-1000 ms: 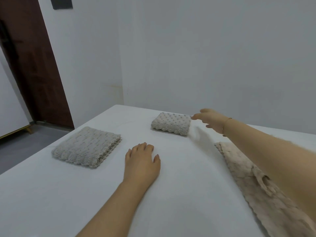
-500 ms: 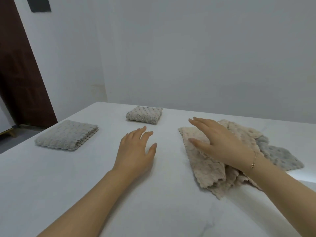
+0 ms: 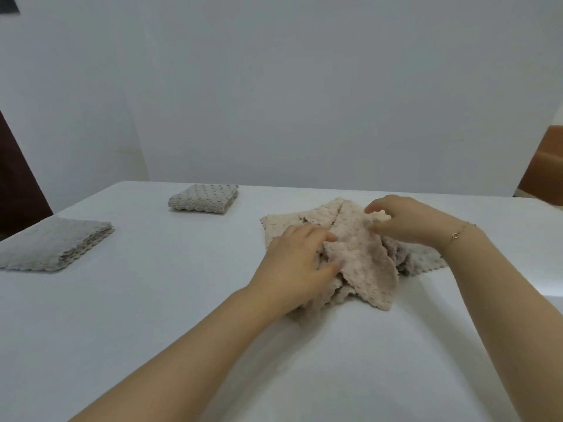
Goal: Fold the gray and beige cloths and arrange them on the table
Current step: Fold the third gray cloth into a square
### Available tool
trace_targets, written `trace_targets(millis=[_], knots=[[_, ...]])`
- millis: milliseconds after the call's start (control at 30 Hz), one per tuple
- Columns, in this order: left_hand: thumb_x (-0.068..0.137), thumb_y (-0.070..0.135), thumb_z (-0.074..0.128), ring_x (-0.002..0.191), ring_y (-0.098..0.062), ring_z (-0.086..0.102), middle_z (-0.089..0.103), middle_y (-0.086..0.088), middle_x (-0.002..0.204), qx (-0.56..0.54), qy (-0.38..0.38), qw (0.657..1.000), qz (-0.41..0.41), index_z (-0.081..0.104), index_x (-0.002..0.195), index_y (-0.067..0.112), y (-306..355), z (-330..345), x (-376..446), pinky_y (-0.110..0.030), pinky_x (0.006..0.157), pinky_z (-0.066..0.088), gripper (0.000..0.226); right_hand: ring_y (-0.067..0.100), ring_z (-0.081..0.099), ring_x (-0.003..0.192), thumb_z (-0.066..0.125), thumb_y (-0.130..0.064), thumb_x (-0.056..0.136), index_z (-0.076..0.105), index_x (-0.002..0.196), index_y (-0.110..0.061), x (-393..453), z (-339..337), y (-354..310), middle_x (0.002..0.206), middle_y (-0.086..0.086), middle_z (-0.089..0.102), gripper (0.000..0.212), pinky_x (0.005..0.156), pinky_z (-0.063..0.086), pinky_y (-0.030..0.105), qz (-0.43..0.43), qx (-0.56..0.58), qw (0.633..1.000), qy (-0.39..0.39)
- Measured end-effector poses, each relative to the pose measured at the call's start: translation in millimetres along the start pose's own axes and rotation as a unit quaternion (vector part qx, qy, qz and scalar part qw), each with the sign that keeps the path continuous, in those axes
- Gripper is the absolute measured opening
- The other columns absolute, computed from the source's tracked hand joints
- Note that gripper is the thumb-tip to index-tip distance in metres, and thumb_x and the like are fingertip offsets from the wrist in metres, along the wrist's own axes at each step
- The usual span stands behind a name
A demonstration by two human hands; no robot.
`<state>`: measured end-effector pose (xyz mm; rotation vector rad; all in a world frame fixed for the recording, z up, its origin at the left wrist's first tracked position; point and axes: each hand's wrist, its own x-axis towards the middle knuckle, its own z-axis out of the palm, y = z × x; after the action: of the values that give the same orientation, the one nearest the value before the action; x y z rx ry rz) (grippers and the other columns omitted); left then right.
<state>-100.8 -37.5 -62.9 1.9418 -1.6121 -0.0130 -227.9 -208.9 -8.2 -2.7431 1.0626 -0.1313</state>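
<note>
A crumpled pile of beige cloths [image 3: 362, 257] lies on the white table [image 3: 152, 300], right of centre. A gray cloth [image 3: 426, 260] peeks out from under the pile on its right. My left hand [image 3: 292, 266] lies on the pile's left side, its thumb and fingers curled into the beige fabric. My right hand [image 3: 408, 220] hovers on the pile's far side with fingers bent, pinching the top cloth. Two folded gray cloths sit apart: a large one [image 3: 54, 245] at the left edge and a small one [image 3: 204, 197] at the back.
Behind the table rises a plain white wall. A dark door [image 3: 18, 178] stands at far left and a brown piece of furniture [image 3: 545, 169] at far right. The table's near half is bare white surface.
My left hand left the bare table and moved right onto the beige pile. My right hand went from lying flat on the pile to curling its fingers into the fabric. The view swung right.
</note>
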Motion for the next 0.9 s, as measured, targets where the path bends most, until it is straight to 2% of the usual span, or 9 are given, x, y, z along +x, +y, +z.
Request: trace_targets(millis=[133, 200, 233, 300, 500, 600, 700, 800, 900], knots=[[0.085, 0.062, 0.048, 0.144, -0.014, 0.006, 0.020, 0.009, 0.156, 0.084, -0.058, 0.995, 0.001, 0.040, 0.135, 0.042, 20, 28, 24, -0.055, 0.115, 0.007, 0.055, 0.029, 0.057, 0.111, 0.053, -0.024, 0.092, 0.058, 0.122, -0.001, 8, 11, 42, 0.123, 0.015, 0.059, 0.038, 0.091, 0.046, 0.037, 0.093, -0.015, 0.995, -0.013], [0.081, 0.070, 0.047, 0.146, -0.019, -0.002, 0.009, 0.007, 0.159, 0.118, -0.099, 0.988, -0.023, 0.033, 0.139, 0.046, 14, 43, 33, -0.062, 0.113, 0.000, 0.064, 0.027, 0.063, 0.084, 0.052, -0.032, 0.092, 0.066, 0.092, -0.001, 9, 20, 55, 0.091, 0.016, 0.065, 0.034, 0.073, 0.048, 0.036, 0.109, 0.002, 0.993, -0.048], [0.079, 0.072, 0.046, 0.146, -0.020, -0.003, 0.008, 0.007, 0.159, 0.131, -0.108, 0.985, -0.034, 0.031, 0.139, 0.048, 8, 50, 36, -0.063, 0.112, 0.000, 0.067, 0.021, 0.055, 0.064, 0.052, -0.036, 0.091, 0.059, 0.071, -0.008, 10, 23, 59, 0.070, 0.010, 0.058, 0.036, 0.059, 0.042, 0.031, 0.113, 0.014, 0.992, -0.059], [0.077, 0.075, 0.045, 0.146, -0.020, 0.003, 0.012, 0.008, 0.159, 0.139, -0.087, 0.985, -0.051, 0.033, 0.138, 0.049, -8, 60, 38, -0.061, 0.113, 0.005, 0.067, 0.015, 0.034, 0.047, 0.057, -0.038, 0.089, 0.038, 0.057, -0.013, 12, 27, 65, 0.054, 0.001, 0.038, 0.045, 0.049, 0.025, 0.027, 0.109, 0.037, 0.991, -0.062], [0.080, 0.064, 0.052, 0.143, -0.017, 0.016, 0.025, 0.012, 0.154, 0.122, -0.013, 0.989, -0.078, 0.046, 0.130, 0.046, -33, 63, 49, -0.050, 0.115, 0.014, 0.054, 0.017, 0.038, 0.051, 0.057, -0.016, 0.088, 0.048, 0.073, -0.007, 19, 38, 70, 0.061, 0.006, 0.046, 0.019, 0.050, 0.033, 0.025, 0.086, 0.138, 0.987, -0.013], [0.080, 0.061, 0.055, 0.140, -0.018, 0.023, 0.031, 0.010, 0.151, 0.106, 0.005, 0.991, -0.083, 0.049, 0.128, 0.044, -39, 62, 52, -0.047, 0.114, 0.019, 0.052, 0.013, 0.045, 0.054, 0.053, -0.014, 0.092, 0.054, 0.077, -0.008, 22, 38, 68, 0.061, 0.002, 0.051, 0.017, 0.051, 0.037, 0.023, 0.072, 0.142, 0.987, 0.017], [0.080, 0.056, 0.060, 0.136, -0.017, 0.032, 0.039, 0.009, 0.146, 0.066, 0.045, 0.992, -0.095, 0.052, 0.126, 0.040, -46, 59, 53, -0.041, 0.110, 0.027, 0.049, 0.010, 0.046, 0.065, 0.047, -0.012, 0.095, 0.053, 0.082, -0.010, 22, 35, 66, 0.076, 0.000, 0.053, 0.014, 0.053, 0.034, 0.019, 0.050, 0.176, 0.981, 0.057], [0.081, 0.053, 0.062, 0.130, -0.018, 0.038, 0.045, 0.008, 0.139, 0.026, 0.067, 0.990, -0.124, 0.053, 0.126, 0.037, -49, 56, 55, -0.035, 0.102, 0.031, 0.049, 0.009, 0.045, 0.066, 0.045, -0.015, 0.097, 0.050, 0.088, -0.013, 19, 30, 64, 0.080, -0.001, 0.052, 0.011, 0.057, 0.036, 0.022, 0.033, 0.327, 0.938, 0.113], [0.079, 0.057, 0.061, 0.131, -0.017, 0.038, 0.046, 0.010, 0.139, 0.011, 0.065, 0.991, -0.120, 0.053, 0.125, 0.038, -51, 54, 55, -0.038, 0.104, 0.032, 0.050, 0.008, 0.051, 0.058, 0.045, -0.019, 0.099, 0.049, 0.084, -0.019, 19, 19, 62, 0.076, 0.000, 0.054, 0.016, 0.056, 0.040, 0.023, 0.019, 0.457, 0.872, 0.173]])
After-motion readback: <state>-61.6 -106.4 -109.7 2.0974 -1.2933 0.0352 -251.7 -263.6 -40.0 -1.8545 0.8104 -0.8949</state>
